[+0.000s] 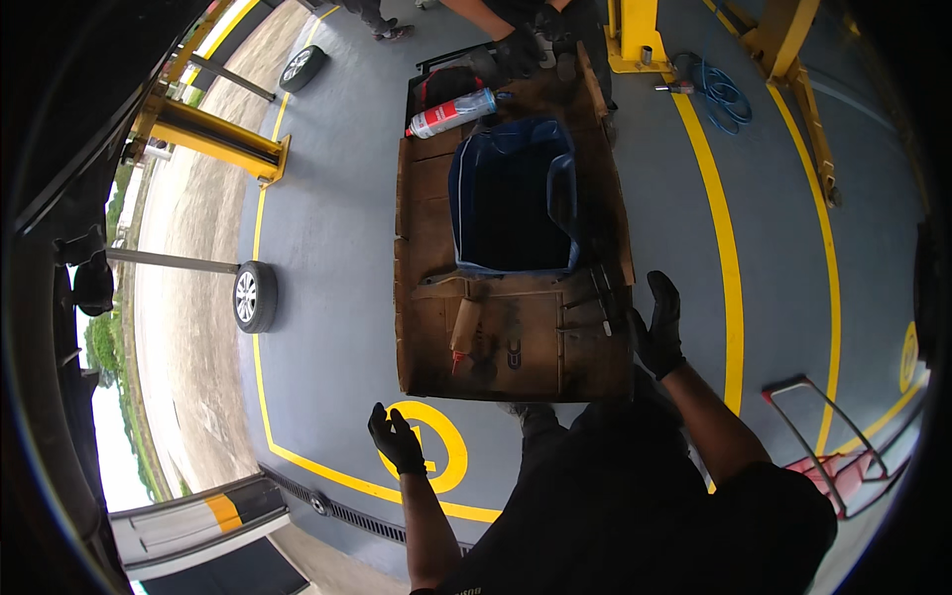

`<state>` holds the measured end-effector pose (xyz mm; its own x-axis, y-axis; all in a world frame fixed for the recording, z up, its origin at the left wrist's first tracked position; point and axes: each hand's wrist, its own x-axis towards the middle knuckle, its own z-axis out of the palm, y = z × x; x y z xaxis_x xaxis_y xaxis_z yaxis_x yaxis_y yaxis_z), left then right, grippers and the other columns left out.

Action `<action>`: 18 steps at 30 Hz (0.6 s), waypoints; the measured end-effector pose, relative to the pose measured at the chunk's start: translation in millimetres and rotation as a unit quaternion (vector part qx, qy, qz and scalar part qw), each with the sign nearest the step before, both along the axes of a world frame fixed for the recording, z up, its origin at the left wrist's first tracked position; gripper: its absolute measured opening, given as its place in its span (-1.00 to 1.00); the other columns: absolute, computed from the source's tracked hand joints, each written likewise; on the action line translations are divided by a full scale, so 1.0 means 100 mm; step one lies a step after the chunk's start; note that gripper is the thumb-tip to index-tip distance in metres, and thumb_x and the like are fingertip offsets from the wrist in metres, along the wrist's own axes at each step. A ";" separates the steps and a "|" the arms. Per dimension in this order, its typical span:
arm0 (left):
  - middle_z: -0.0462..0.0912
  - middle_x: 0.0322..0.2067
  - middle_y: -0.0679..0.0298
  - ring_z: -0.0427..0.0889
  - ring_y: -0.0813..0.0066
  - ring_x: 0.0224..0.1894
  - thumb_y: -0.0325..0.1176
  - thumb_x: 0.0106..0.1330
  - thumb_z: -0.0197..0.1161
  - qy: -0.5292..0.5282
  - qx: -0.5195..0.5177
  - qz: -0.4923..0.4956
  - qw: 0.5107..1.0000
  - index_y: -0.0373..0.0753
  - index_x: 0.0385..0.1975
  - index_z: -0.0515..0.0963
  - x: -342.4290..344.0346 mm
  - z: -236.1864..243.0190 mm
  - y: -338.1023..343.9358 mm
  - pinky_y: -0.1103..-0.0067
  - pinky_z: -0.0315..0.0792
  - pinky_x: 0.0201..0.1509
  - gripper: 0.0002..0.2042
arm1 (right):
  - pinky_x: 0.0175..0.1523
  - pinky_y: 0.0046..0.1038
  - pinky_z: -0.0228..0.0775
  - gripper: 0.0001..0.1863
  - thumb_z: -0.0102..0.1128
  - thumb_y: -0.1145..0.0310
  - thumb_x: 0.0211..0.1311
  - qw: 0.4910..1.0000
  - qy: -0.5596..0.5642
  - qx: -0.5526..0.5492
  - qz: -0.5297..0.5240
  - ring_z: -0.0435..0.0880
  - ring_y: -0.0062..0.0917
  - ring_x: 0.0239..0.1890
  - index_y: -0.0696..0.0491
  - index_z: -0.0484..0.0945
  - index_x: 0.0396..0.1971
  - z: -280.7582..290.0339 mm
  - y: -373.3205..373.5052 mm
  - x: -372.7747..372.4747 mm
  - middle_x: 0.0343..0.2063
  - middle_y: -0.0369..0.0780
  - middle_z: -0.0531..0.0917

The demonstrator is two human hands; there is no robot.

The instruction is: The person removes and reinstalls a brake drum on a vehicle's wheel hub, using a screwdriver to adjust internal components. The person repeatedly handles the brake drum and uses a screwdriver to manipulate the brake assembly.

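Observation:
My left hand (399,442), in a black glove, is raised off the near left corner of the cardboard-lined work surface (421,372). Its fingers are apart and it holds nothing. My right hand (659,329), gloved in black too, hovers by the surface's right edge with thumb and fingers spread. Closest to it lie slim dark tools (603,299). A brown tube-like item with a red tip (465,325) rests toward the near left. Farther in sits a dark blue, open-topped bag or cover (466,198), its inside too dark to read. A red-and-white can (451,114) lies beyond it.
At the far end are a co-worker's black-gloved hands (518,52). Yellow lift posts (635,40) stand on the grey floor, with a coiled blue hose (726,97) nearby. Two wheels (256,297) are at left. A red-and-silver wheeled frame (828,451) stands at right.

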<state>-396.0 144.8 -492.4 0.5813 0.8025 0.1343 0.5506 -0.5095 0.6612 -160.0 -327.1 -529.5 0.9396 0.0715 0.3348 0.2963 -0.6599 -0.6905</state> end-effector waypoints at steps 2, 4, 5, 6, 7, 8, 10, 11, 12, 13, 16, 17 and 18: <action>0.58 0.25 0.03 0.62 0.13 0.25 -0.38 0.53 0.32 -0.007 0.061 -0.077 0.995 -0.32 0.34 0.50 0.53 0.07 0.45 0.32 0.53 0.31 -0.57 | 0.45 -0.07 0.33 -0.32 0.26 0.31 0.47 0.997 0.048 0.053 -0.042 0.41 -0.09 0.41 0.11 0.26 0.50 0.05 0.09 -0.20 0.41 0.00 0.37; 0.54 0.30 0.01 0.64 0.13 0.22 -0.33 0.54 0.33 -0.007 0.087 -0.124 0.988 -0.32 0.38 0.46 0.91 -0.06 0.63 0.32 0.55 0.29 -0.52 | 0.37 -0.08 0.43 -0.38 0.23 0.32 0.50 0.992 0.055 0.090 -0.075 0.49 -0.10 0.33 0.07 0.29 0.48 0.07 0.17 -0.30 0.37 -0.02 0.40; 0.55 0.30 0.01 0.66 0.14 0.20 -0.32 0.54 0.32 0.021 0.029 -0.150 0.988 -0.32 0.38 0.46 1.08 -0.12 0.72 0.32 0.56 0.27 -0.53 | 0.33 -0.10 0.47 -0.41 0.20 0.33 0.52 0.988 0.057 0.108 -0.097 0.53 -0.09 0.29 0.06 0.31 0.46 0.07 0.28 -0.38 0.34 -0.02 0.43; 0.56 0.30 0.00 0.67 0.14 0.17 -0.30 0.55 0.31 0.050 -0.029 -0.171 0.983 -0.33 0.37 0.46 1.23 -0.20 0.78 0.32 0.57 0.25 -0.53 | 0.29 -0.11 0.52 -0.44 0.18 0.33 0.53 0.984 0.058 0.124 -0.114 0.57 -0.08 0.25 0.05 0.32 0.45 0.06 0.35 -0.47 0.32 -0.02 0.45; 0.56 0.30 -0.01 0.69 0.14 0.14 -0.28 0.55 0.31 0.076 -0.086 -0.189 0.975 -0.33 0.37 0.46 1.35 -0.30 0.85 0.32 0.58 0.23 -0.53 | 0.26 -0.12 0.53 -0.46 0.18 0.32 0.52 0.992 0.048 0.042 -0.111 0.58 -0.07 0.22 0.06 0.34 0.42 0.04 0.38 -0.51 0.30 -0.01 0.46; 0.69 0.14 -0.04 0.74 0.14 0.06 -0.12 0.59 0.24 0.126 -0.079 -0.272 0.951 -0.37 0.29 0.51 1.38 -0.43 0.94 0.34 0.61 0.15 -0.53 | 0.23 -0.13 0.55 -0.47 0.18 0.31 0.52 0.993 0.038 -0.038 -0.103 0.59 -0.05 0.19 0.07 0.36 0.40 0.03 0.42 -0.53 0.29 0.00 0.47; 0.75 0.01 -0.05 0.76 0.12 0.06 -0.01 0.59 0.20 0.188 -0.197 -0.230 0.934 -0.38 0.22 0.56 1.39 -0.69 0.96 0.34 0.61 0.12 -0.49 | 0.11 -0.10 0.62 -0.57 0.18 0.33 0.45 0.961 0.003 -0.262 -0.089 0.61 -0.06 0.12 0.11 0.43 0.24 -0.04 0.48 -0.51 0.23 -0.03 0.50; 0.78 -0.05 -0.05 0.76 0.10 0.06 0.05 0.60 0.17 0.211 -0.251 -0.208 0.922 -0.39 0.19 0.58 1.47 -0.78 0.98 0.34 0.61 0.10 -0.46 | 0.09 -0.08 0.63 -0.61 0.16 0.32 0.45 0.959 0.046 -0.265 -0.088 0.63 -0.07 0.10 0.11 0.44 0.20 0.01 0.52 -0.48 0.19 -0.04 0.52; 0.80 -0.12 -0.05 0.76 0.12 0.01 0.14 0.59 0.12 0.183 -0.193 -0.225 0.937 -0.39 0.14 0.62 1.42 -0.83 0.99 0.35 0.59 0.07 -0.40 | 0.07 -0.07 0.63 -0.64 0.15 0.32 0.45 0.956 0.088 -0.267 -0.085 0.64 -0.07 0.08 0.10 0.44 0.16 0.08 0.56 -0.50 0.15 -0.06 0.53; 0.80 -0.10 -0.06 0.76 0.11 0.00 0.14 0.59 0.13 0.206 -0.197 -0.223 0.932 -0.39 0.15 0.62 1.48 -0.83 1.00 0.34 0.59 0.06 -0.40 | 0.04 -0.05 0.64 -0.68 0.14 0.31 0.46 0.950 0.129 -0.271 -0.085 0.65 -0.08 0.07 0.10 0.45 0.11 0.13 0.56 -0.47 0.12 -0.07 0.55; 0.79 -0.07 -0.08 0.76 0.06 -0.02 0.14 0.58 0.14 0.246 -0.211 -0.210 0.922 -0.39 0.14 0.62 1.42 -0.78 0.97 0.30 0.59 0.05 -0.40 | 0.04 -0.04 0.63 -0.72 0.08 0.28 0.48 0.960 0.164 -0.218 -0.067 0.70 -0.08 0.02 0.10 0.45 0.05 0.04 0.51 -0.46 -0.02 -0.07 0.60; 0.79 -0.07 -0.09 0.76 0.03 -0.02 0.15 0.58 0.14 0.227 -0.214 -0.205 0.928 -0.41 0.12 0.63 1.39 -0.78 0.95 0.28 0.59 0.04 -0.39 | 0.05 -0.05 0.62 -0.73 0.08 0.27 0.48 0.958 0.185 -0.202 -0.086 0.70 -0.10 0.01 0.09 0.47 0.04 0.02 0.51 -0.45 -0.04 -0.07 0.61; 0.79 -0.07 -0.10 0.77 0.00 -0.02 0.15 0.57 0.14 0.208 -0.217 -0.199 0.933 -0.42 0.11 0.65 1.37 -0.78 0.92 0.26 0.59 0.03 -0.39 | 0.06 -0.06 0.61 -0.74 0.08 0.26 0.48 0.955 0.206 -0.185 -0.105 0.69 -0.11 0.01 0.07 0.48 0.03 -0.01 0.53 -0.44 -0.06 -0.08 0.61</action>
<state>-259.0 237.2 -570.8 0.7737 0.4388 -0.4570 0.6305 -0.4613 0.6243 -203.7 -273.9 -530.7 0.9929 -0.0906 -0.0774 -0.1152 -0.8960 -0.4289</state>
